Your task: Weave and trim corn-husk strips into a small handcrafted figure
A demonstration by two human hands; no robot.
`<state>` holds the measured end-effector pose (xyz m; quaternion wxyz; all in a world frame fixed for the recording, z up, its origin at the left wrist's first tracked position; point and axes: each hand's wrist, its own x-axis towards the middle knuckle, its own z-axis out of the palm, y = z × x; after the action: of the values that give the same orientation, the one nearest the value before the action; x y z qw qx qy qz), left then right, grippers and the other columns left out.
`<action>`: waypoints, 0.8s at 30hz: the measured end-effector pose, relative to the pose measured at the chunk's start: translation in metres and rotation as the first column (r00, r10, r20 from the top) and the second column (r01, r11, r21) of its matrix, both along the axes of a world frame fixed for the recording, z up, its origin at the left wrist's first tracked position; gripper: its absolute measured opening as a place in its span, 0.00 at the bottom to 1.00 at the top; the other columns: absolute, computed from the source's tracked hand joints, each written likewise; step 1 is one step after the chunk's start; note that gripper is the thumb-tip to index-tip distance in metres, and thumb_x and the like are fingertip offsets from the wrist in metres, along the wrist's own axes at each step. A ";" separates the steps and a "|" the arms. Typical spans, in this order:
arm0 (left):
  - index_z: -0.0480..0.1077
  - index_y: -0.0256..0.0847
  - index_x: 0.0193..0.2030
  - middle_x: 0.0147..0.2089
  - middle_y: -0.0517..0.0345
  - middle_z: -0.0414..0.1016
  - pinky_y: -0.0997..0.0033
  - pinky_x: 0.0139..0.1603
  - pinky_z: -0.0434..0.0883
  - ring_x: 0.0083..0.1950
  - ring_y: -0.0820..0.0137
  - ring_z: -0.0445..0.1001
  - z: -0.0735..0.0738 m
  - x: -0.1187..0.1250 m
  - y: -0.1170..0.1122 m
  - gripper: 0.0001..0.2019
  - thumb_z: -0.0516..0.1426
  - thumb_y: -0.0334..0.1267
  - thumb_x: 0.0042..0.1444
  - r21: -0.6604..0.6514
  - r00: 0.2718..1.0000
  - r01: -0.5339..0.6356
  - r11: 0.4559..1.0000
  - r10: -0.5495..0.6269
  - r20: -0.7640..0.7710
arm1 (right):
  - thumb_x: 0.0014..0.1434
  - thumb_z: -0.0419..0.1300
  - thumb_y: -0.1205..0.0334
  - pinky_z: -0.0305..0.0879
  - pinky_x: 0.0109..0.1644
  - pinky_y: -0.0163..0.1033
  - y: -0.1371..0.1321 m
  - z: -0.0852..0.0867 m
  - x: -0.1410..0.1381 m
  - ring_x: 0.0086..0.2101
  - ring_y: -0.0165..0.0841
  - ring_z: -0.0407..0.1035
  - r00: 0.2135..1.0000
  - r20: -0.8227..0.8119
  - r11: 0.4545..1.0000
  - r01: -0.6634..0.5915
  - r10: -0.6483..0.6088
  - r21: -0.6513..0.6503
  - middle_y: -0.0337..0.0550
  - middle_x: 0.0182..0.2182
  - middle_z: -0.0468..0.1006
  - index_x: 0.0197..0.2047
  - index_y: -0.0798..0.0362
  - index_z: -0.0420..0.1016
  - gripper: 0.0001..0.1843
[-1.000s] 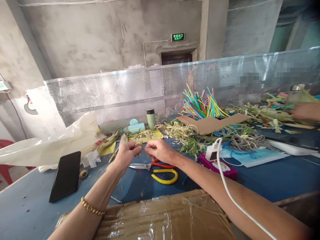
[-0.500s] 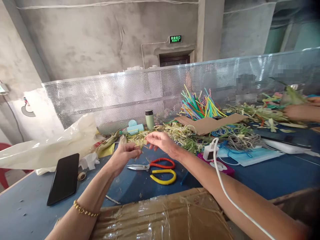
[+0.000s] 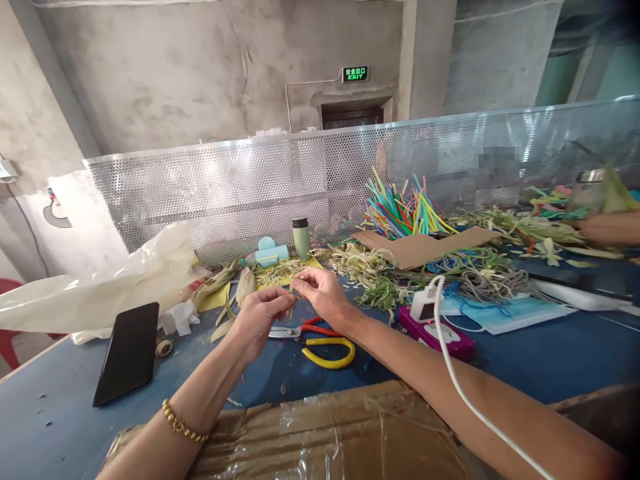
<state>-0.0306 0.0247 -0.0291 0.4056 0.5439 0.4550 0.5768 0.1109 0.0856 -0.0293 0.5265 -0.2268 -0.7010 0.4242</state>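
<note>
My left hand (image 3: 263, 317) is closed, thumb and forefinger pinching a small greenish strip of dried husk (image 3: 293, 292). Facing it, my right hand (image 3: 325, 297) pinches the strip's other side with bent fingers. Most of the strip is hidden by my fingertips. Just below lie scissors (image 3: 330, 360) with a red and a yellow handle, partly covered by my hands. Pale husk leaves (image 3: 245, 287) lie beyond my left hand. A heap of shredded husk strips (image 3: 360, 263) sits past my right hand.
At left are a black phone (image 3: 127, 353), a small roll (image 3: 163, 348) and plastic sheeting (image 3: 125, 280). A taped cardboard box (image 3: 310, 437) stands in front. A white cable (image 3: 463, 393) crosses my right forearm beside a purple box (image 3: 450, 340). Coloured stems (image 3: 400, 210) stand behind; another person's hand (image 3: 613, 228) works at right.
My hands have come together, and my right fingers have closed onto the strip. Both hands now cover more of the scissors. The view has shifted slightly.
</note>
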 end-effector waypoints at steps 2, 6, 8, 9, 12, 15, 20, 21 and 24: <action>0.72 0.37 0.22 0.21 0.60 0.68 0.72 0.28 0.57 0.24 0.75 0.61 0.000 0.002 0.002 0.09 0.64 0.39 0.41 -0.010 1.000 -0.003 1.000 0.003 -0.017 | 0.54 0.62 0.53 0.59 0.29 0.35 0.001 -0.001 -0.001 0.24 0.27 0.62 1.000 0.026 1.000 0.006 -0.006 0.001 0.37 0.23 0.70 0.31 0.57 0.71 0.14; 0.74 0.36 0.24 0.24 0.57 0.72 0.73 0.28 0.57 0.25 0.74 0.64 0.001 0.002 0.003 0.11 0.64 0.42 0.42 -0.064 0.997 0.059 0.996 -0.062 -0.046 | 0.53 0.64 0.53 0.58 0.28 0.34 0.003 0.003 0.004 0.23 0.26 0.60 0.993 0.113 0.999 -0.030 0.033 -0.035 0.37 0.22 0.70 0.29 0.56 0.71 0.14; 0.75 0.35 0.26 0.25 0.56 0.73 0.72 0.29 0.58 0.26 0.73 0.65 0.001 0.001 0.003 0.13 0.64 0.45 0.43 -0.044 0.998 0.046 0.998 -0.047 -0.041 | 0.53 0.65 0.52 0.57 0.27 0.34 0.003 0.006 0.007 0.23 0.26 0.60 0.989 0.134 0.998 -0.053 0.057 -0.031 0.36 0.21 0.70 0.28 0.56 0.71 0.15; 0.75 0.35 0.26 0.25 0.56 0.73 0.72 0.29 0.58 0.26 0.74 0.65 0.000 0.000 0.002 0.14 0.65 0.46 0.44 -0.022 0.999 0.025 0.999 -0.026 -0.044 | 0.53 0.65 0.51 0.57 0.27 0.34 0.004 0.007 0.008 0.23 0.26 0.61 0.987 0.144 0.997 -0.070 0.072 -0.022 0.36 0.21 0.69 0.29 0.56 0.71 0.16; 0.76 0.35 0.26 0.23 0.57 0.72 0.72 0.29 0.58 0.25 0.74 0.63 -0.001 -0.002 0.001 0.14 0.65 0.46 0.44 0.022 0.997 -0.027 0.999 0.029 -0.076 | 0.56 0.61 0.46 0.58 0.27 0.34 0.007 0.012 0.012 0.24 0.27 0.64 0.985 0.153 0.997 -0.079 0.081 -0.018 0.38 0.23 0.71 0.32 0.57 0.73 0.20; 0.76 0.35 0.25 0.22 0.58 0.72 0.71 0.30 0.58 0.25 0.74 0.63 -0.001 -0.003 0.000 0.13 0.65 0.45 0.45 0.027 0.991 -0.046 0.999 0.049 -0.124 | 0.60 0.55 0.42 0.58 0.27 0.34 0.009 0.015 0.015 0.25 0.28 0.66 0.983 0.180 1.000 -0.027 0.024 0.009 0.41 0.26 0.74 0.32 0.57 0.73 0.24; 0.74 0.36 0.21 0.20 0.58 0.71 0.70 0.30 0.59 0.25 0.73 0.64 0.000 0.002 -0.001 0.11 0.65 0.42 0.43 0.055 0.977 -0.063 0.997 0.073 -0.201 | 0.56 0.62 0.52 0.55 0.27 0.34 0.005 0.013 0.013 0.23 0.27 0.61 0.950 0.305 0.990 0.017 -0.059 0.139 0.37 0.18 0.69 0.25 0.56 0.71 0.16; 0.74 0.36 0.20 0.20 0.58 0.71 0.70 0.29 0.58 0.25 0.73 0.63 0.000 0.003 -0.001 0.11 0.65 0.41 0.43 0.065 0.972 -0.063 0.996 0.076 -0.223 | 0.55 0.62 0.54 0.55 0.27 0.34 0.004 0.012 0.012 0.22 0.27 0.61 0.950 0.307 0.991 0.021 -0.061 0.133 0.36 0.18 0.68 0.24 0.56 0.70 0.15; 0.74 0.37 0.20 0.20 0.59 0.70 0.69 0.28 0.58 0.24 0.72 0.63 0.000 0.005 -0.002 0.10 0.65 0.41 0.44 0.084 0.965 -0.056 0.995 0.076 -0.251 | 0.55 0.62 0.55 0.55 0.27 0.34 0.004 0.011 0.012 0.22 0.27 0.61 0.950 0.308 0.995 0.023 -0.053 0.101 0.36 0.18 0.68 0.24 0.56 0.70 0.14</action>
<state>-0.0251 0.0229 -0.0287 0.3037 0.6127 0.4986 0.5327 0.1227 0.0898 -0.0183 0.4281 -0.2787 -0.7901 0.3389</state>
